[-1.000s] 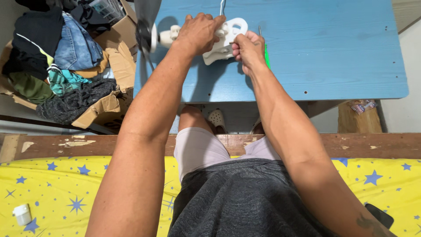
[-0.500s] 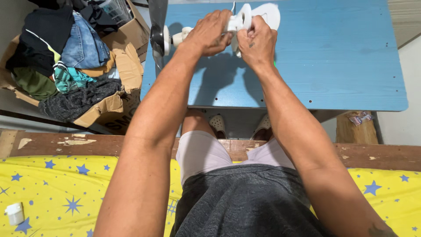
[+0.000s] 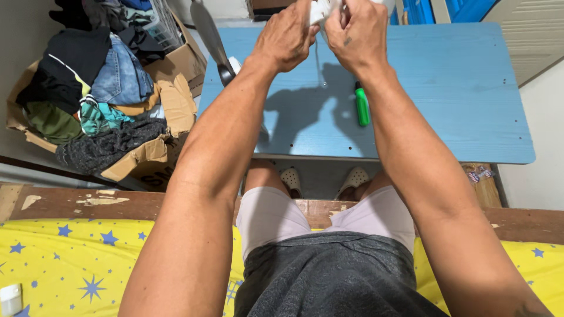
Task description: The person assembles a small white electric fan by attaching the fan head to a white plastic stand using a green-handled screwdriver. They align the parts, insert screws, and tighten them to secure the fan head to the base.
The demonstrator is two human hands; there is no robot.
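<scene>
White plastic, a small fan body point(image 3: 322, 10), sits high at the top edge of the head view, lifted above the blue desk point(image 3: 446, 88) and mostly cut off by the frame. Left hand point(image 3: 286, 36) has its grip closed around the near left side of the fan body; right hand point(image 3: 358, 35) has its grip closed on the right side, knuckles toward the camera, the two hands just beside each other. A grey fan blade point(image 3: 210, 40) slants down from the fan body past the left wrist toward the desk's left corner. On the desk, under the right forearm, lies a green-handled screwdriver point(image 3: 362, 105), apart from both hands. Left of the desk stands a torn cardboard box point(image 3: 167, 97) heaped with clothes point(image 3: 88, 88). Nearest the camera are pale shorts, a grey shirt and a yellow sheet with blue stars point(image 3: 70, 258)
</scene>
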